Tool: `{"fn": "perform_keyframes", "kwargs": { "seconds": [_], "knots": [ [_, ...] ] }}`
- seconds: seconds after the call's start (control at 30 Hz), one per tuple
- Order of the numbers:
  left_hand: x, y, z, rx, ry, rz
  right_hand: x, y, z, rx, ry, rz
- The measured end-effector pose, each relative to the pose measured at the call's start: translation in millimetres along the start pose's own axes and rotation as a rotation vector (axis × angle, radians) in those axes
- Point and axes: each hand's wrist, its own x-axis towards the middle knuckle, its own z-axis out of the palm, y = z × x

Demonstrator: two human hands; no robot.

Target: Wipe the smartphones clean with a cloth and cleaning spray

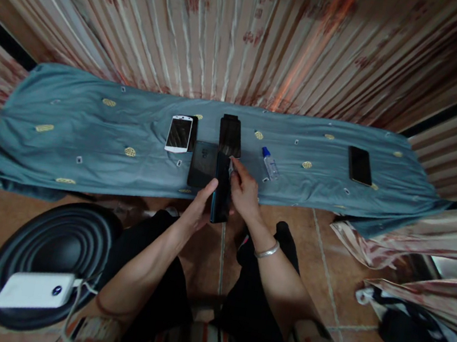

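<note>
A black phone (221,196) with a blue edge is tilted over the front edge of the cloth-covered bench. My left hand (200,206) grips it from the left side, thumb along its edge. Fingers pinched, my right hand (244,190) presses a small whitish piece (231,165), perhaps tissue, against the upper part of the screen. Just behind the held phone lies another black phone (230,135). To its left rests a dark flat device (202,162), partly covered by the held phone. A clear bottle with a blue cap (271,165) lies right of my right hand.
On the blue-green cloth (145,172), a white phone (179,133) lies beside a dark one (193,135). Another black phone (360,166) is far right. A white power bank (33,290) with a cable sits on a round black stool (49,235). Pleated curtains (216,30) hang behind.
</note>
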Motion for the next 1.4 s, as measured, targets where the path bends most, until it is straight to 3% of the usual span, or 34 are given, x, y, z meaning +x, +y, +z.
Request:
{"fn": "perform_keyframes", "kwargs": {
  "seconds": [0.2,0.93,1.2,1.4],
  "knots": [
    [2.3,3.3,0.7,-0.024,-0.024,0.033,-1.7,-2.7,5.9,0.079,0.047,0.059],
    [7.0,11.0,0.1,-0.089,0.015,0.196,-12.7,-9.0,9.2,0.173,-0.021,0.075],
    [15.3,19.5,-0.5,-0.162,0.086,0.146,-23.2,-6.0,19.1,0.244,-0.067,0.080],
    [11.6,22.2,0.5,-0.159,0.062,0.082,-21.4,-4.5,13.0,0.282,-0.097,0.084]
  ]
}}
